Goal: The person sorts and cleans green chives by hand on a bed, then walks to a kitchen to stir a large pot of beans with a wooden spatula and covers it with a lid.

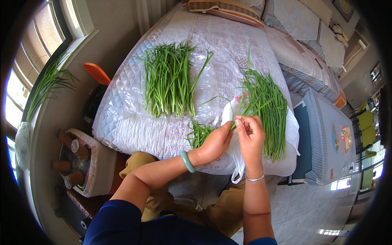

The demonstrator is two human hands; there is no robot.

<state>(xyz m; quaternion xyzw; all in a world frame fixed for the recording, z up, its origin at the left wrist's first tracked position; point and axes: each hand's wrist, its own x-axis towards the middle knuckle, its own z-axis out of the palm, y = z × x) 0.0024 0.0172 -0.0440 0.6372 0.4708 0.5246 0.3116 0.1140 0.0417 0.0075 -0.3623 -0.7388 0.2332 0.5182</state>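
Observation:
My left hand, with a jade-green bangle at its wrist, is closed around a few garlic chive stalks. Thumb and fingers of my right hand pinch the same stalks just beside it. A large pile of garlic chives lies under and to the right of my right hand, on a white plastic bag. Farther left, a neatly aligned bunch of chives rests on a clear plastic sheet. Close by my left hand is a small heap of short green pieces.
All this lies on a quilted bedspread. At left stand a padded stool holding cardboard tubes and an orange-handled object. More green leaves lie on the windowsill. A cloth-covered table stands at right.

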